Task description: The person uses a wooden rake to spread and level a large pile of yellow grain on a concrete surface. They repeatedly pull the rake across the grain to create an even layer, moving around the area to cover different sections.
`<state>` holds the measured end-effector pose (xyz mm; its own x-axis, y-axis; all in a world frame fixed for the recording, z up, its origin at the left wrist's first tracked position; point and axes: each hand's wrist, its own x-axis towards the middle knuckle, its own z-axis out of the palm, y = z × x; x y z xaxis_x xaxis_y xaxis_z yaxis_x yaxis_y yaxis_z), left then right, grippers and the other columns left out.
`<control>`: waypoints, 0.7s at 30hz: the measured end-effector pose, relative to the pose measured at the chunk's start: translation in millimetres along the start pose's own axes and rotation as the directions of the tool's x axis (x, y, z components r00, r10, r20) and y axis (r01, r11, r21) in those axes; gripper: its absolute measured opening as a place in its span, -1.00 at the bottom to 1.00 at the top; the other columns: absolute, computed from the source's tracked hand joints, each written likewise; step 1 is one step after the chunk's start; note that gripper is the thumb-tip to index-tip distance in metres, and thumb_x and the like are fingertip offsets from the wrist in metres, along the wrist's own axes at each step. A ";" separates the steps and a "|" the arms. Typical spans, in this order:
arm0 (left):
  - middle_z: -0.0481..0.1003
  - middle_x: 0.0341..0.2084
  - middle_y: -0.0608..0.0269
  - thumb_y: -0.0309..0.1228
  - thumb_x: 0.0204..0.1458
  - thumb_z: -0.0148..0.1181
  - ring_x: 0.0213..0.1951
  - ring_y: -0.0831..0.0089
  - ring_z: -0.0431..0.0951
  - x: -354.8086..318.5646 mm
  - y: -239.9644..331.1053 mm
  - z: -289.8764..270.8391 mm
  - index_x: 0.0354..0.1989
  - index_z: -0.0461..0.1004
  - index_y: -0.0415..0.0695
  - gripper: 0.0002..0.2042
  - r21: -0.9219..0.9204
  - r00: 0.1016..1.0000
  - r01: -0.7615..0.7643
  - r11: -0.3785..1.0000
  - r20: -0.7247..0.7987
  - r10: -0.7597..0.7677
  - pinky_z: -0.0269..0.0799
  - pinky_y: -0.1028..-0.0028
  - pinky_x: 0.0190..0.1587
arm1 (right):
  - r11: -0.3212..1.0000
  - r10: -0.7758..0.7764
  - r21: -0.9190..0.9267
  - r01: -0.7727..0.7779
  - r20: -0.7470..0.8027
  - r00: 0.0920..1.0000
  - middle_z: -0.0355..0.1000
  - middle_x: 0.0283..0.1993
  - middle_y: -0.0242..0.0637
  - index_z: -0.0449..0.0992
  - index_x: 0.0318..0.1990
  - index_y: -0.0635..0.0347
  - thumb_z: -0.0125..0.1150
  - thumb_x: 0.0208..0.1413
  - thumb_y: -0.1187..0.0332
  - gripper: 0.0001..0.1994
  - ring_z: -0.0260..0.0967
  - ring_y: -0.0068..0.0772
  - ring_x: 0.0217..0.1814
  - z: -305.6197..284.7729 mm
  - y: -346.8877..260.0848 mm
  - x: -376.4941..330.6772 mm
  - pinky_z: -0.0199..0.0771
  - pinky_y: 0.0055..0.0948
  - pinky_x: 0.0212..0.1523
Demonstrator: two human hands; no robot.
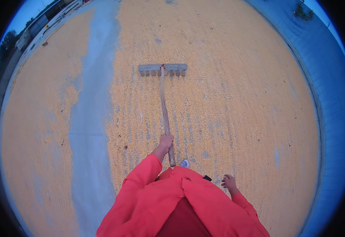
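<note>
My left hand [166, 140] is closed around the lower part of a long wooden handle of a rake [163, 98]. The handle stretches away from me to a wide grey wooden rake head [152, 68] with several short, blunt teeth. That head rests on a thin layer of yellow-orange grain [243, 98], which looks like corn kernels. Red binding shows where handle and head join. To the right of my body hangs my right hand [229, 182], loosely bent, fingers a little apart, with nothing visible in it. Both arms are in red sleeves.
Lengthwise furrows mark the grain, with grey ground showing through. A bare concrete strip [91, 118] runs along the left. A kerb-like edge and a blue-grey surface [330, 98] border the right side. One shoe [185, 163] shows beside the handle's end. Buildings stand far left.
</note>
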<state>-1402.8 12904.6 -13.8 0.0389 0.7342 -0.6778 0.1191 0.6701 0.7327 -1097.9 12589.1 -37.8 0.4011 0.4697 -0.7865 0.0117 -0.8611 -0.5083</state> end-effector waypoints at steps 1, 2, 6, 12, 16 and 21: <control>0.27 -0.73 0.23 -0.46 -0.18 0.04 -0.74 0.44 0.30 20.1 9.8 4.5 -0.50 0.23 -0.22 -0.86 -0.019 1.000 -0.008 1.000 -0.013 0.008 0.30 0.39 -0.75 | 0.994 -0.107 -0.021 0.108 0.046 0.993 0.41 -0.36 -0.15 0.26 0.01 0.26 -0.12 0.04 0.29 -0.62 0.38 -0.45 -0.57 11.9 -53.0 28.2 0.37 -0.51 -0.63; 0.27 -0.73 0.23 -0.46 -0.18 0.05 -0.75 0.44 0.29 41.5 17.2 5.9 -0.50 0.23 -0.22 -0.86 -0.039 0.999 -0.020 0.999 -0.035 0.018 0.30 0.39 -0.76 | 0.987 -0.159 -0.012 0.161 0.125 0.979 0.40 -0.33 -0.17 0.24 0.03 0.27 -0.11 0.05 0.25 -0.60 0.38 -0.47 -0.56 30.9 -121.4 38.5 0.38 -0.53 -0.61; 0.29 -0.73 0.21 -0.42 -0.19 0.08 -0.74 0.44 0.31 104.8 79.7 33.4 -0.48 0.26 -0.26 -0.82 -0.020 0.990 -0.035 0.999 -0.138 0.032 0.28 0.43 -0.74 | 0.971 -0.231 0.071 0.229 0.537 0.811 0.35 -0.18 -0.14 0.12 0.11 0.22 -0.12 0.09 0.15 -0.52 0.38 -0.39 -0.30 124.5 -313.7 60.9 0.43 -0.45 -0.42; 0.33 -0.73 0.21 -0.37 -0.19 0.11 -0.72 0.44 0.35 204.8 200.2 38.0 -0.58 0.29 -0.26 -0.80 0.049 0.996 -0.050 0.998 -0.070 0.054 0.29 0.45 -0.68 | 0.937 -0.126 0.314 -0.152 0.710 0.693 0.32 -0.44 -0.28 0.25 -0.29 0.23 0.00 0.06 0.18 -0.73 0.32 -0.47 -0.56 216.4 -468.2 133.3 0.40 -0.50 -0.61; 0.32 -0.72 0.22 -0.34 -0.13 0.10 -0.70 0.44 0.35 300.6 277.6 39.0 -0.56 0.29 -0.24 -0.79 -0.038 0.999 0.006 0.999 0.049 -0.004 0.30 0.43 -0.67 | 0.897 -0.066 0.382 -0.222 0.613 0.788 0.23 -0.51 -0.40 0.22 -0.32 0.10 0.07 0.02 0.28 -0.81 0.16 -0.59 -0.68 222.0 -580.2 171.0 0.21 -0.54 -0.74; 0.35 -0.61 0.17 -0.28 -0.04 0.07 -0.61 0.42 0.38 395.8 377.0 44.4 -0.44 0.28 -0.23 -0.75 -0.111 0.965 0.152 0.982 0.231 -0.123 0.32 0.38 -0.65 | 0.869 -0.119 0.466 -0.169 0.527 0.841 0.21 -0.56 -0.41 0.23 -0.33 0.11 0.06 0.01 0.31 -0.83 0.12 -0.61 -0.73 219.7 -700.2 225.9 0.10 -0.60 -0.78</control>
<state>-1298.5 13442.9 -8.5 0.2517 0.6011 -0.7585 0.0126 0.7816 0.6236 -1216.8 13340.9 63.3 -0.1470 0.6002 -0.7862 -0.4842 -0.7368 -0.4719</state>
